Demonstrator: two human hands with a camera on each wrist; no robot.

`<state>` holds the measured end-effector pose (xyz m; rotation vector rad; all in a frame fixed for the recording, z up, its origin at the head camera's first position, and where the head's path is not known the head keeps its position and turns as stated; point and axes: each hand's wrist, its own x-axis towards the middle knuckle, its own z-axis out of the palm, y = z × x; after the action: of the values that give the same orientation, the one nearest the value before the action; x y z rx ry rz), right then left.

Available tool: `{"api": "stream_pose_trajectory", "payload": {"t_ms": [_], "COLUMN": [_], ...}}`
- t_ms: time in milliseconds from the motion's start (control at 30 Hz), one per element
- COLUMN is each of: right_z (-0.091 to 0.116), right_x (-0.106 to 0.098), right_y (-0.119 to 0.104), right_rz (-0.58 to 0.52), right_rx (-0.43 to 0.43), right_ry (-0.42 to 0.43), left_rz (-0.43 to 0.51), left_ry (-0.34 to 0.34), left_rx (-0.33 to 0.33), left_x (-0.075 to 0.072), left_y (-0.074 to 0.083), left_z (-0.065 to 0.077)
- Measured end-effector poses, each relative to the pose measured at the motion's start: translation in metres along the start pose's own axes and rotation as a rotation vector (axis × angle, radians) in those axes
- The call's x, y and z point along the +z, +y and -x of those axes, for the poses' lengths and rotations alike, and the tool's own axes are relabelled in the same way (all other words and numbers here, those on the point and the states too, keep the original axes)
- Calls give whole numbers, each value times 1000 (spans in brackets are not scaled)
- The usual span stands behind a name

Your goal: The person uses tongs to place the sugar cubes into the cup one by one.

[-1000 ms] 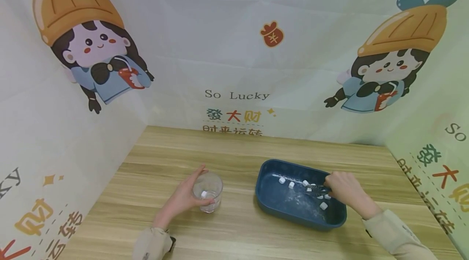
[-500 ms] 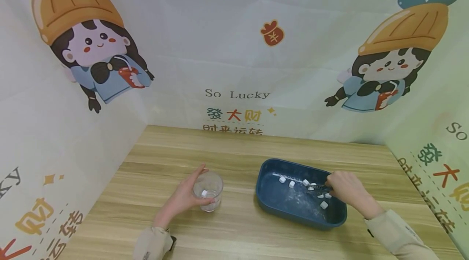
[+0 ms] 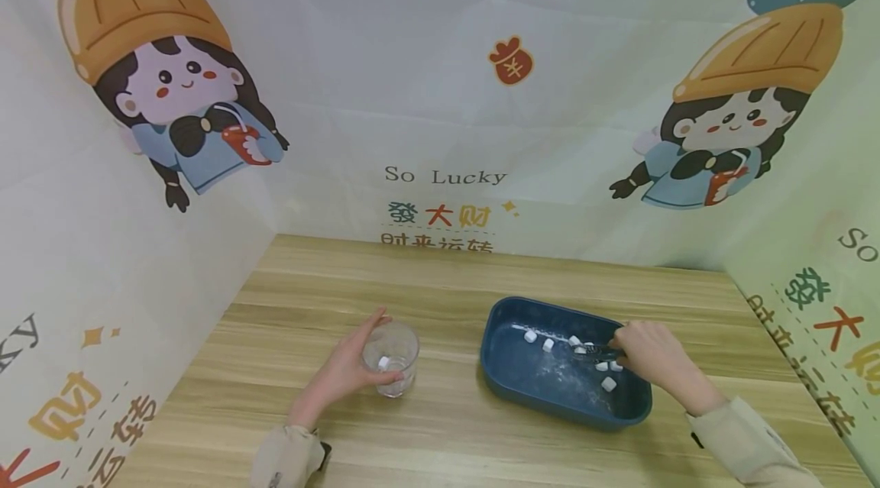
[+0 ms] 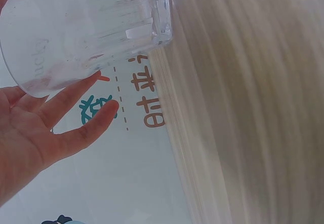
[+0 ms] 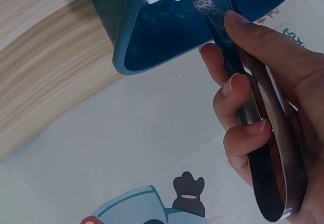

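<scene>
tongs point(image 5: 249, 113) sit in the right hand point(image 3: 646, 357), its fingers and thumb curled around both arms, tips low among white cubes point(image 3: 548, 345) in the blue tray point(image 3: 509, 370). whether a cube is pinched, i can't tell; best squeeze gently, square on one piece. the left hand point(image 3: 344, 373) cups the glass point(image 3: 392, 343) on the desk point(image 3: 440, 442), thumb and fingers on either side; a light, steady hold should do.

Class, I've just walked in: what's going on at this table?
A person's left hand holds a clear glass on the wooden table, with at least one white piece inside. The right hand holds tongs that point into a blue tray, among several more white pieces. Whether they've caught one is unclear.
</scene>
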<state>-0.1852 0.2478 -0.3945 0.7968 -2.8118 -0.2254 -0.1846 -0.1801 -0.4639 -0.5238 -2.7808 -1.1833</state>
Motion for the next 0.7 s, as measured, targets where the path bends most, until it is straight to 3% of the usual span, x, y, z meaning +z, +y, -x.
{"api": "stream_pose_trajectory", "payload": {"t_ms": [267, 700], "right_z": [2, 4], "right_x": [-1, -7], "right_y": [-3, -6], "right_rz": [-77, -110], "right_rx": [40, 87], "right_ry": [-39, -8], "left_rz": [-2, -4], "left_ry": [2, -2], "left_rx": [-4, -6], "left_x": [0, 0], "left_y": [1, 1], "left_z": [0, 0]}}
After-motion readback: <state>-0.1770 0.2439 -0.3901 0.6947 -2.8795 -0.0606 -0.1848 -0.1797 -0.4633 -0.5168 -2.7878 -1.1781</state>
